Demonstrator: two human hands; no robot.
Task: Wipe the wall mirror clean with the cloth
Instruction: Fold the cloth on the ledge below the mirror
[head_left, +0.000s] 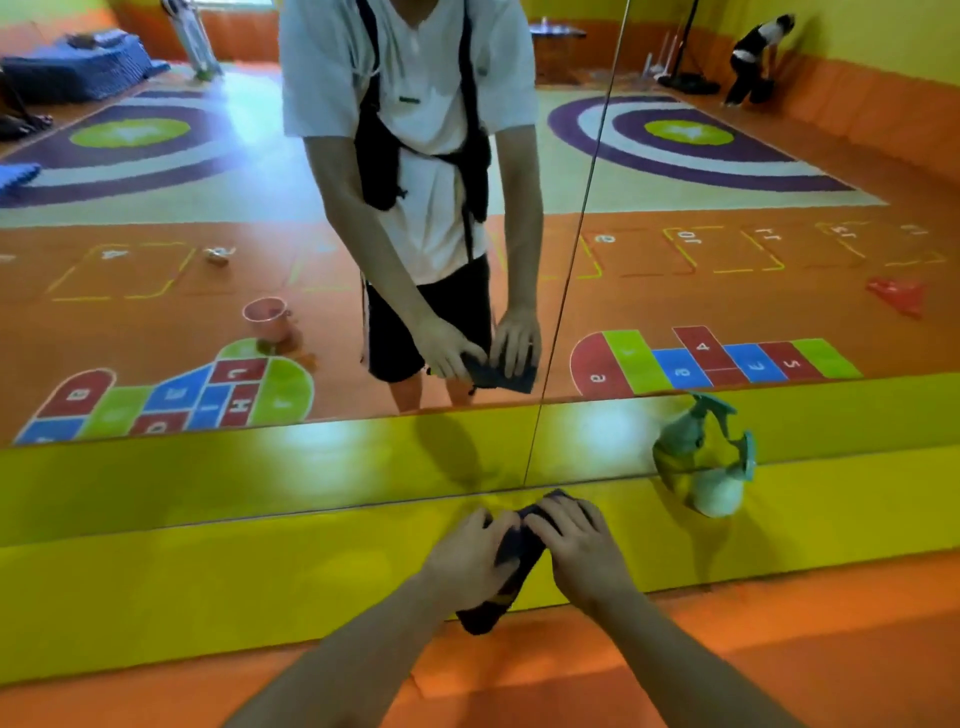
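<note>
Dark navy fabric, a soft cloth (511, 551), is bunched between your two hands, and both have their fingers curled over it: your left hand (467, 558) holds the near side and your right hand (579, 548) covers the far end. One loose tail of it hangs down below your left wrist. You are holding it low, in front of the glossy yellow padded band (208, 597) at the foot of the wall, just beneath the lower edge of the large wall mirror (727, 156). By my reading it is not on the glass yet.

Watch a few things from here:

- **Small wad:** wiping with the cloth wadded this tightly would probably give a small contact patch and leave streaks, so open it out flatter.
- **Hanging tail:** it could drag across the orange floor (779, 639), pick up grit and smear it onto the glass.
- **Spray bottle:** the pale plastic spray bottle with a teal trigger (719, 496) stands against the mirror near your right hand. A wide sweep to that side could knock it over.
- **Panel seam:** a cloth edge may catch on the thin vertical seam (571, 260) between the mirror panels.
</note>
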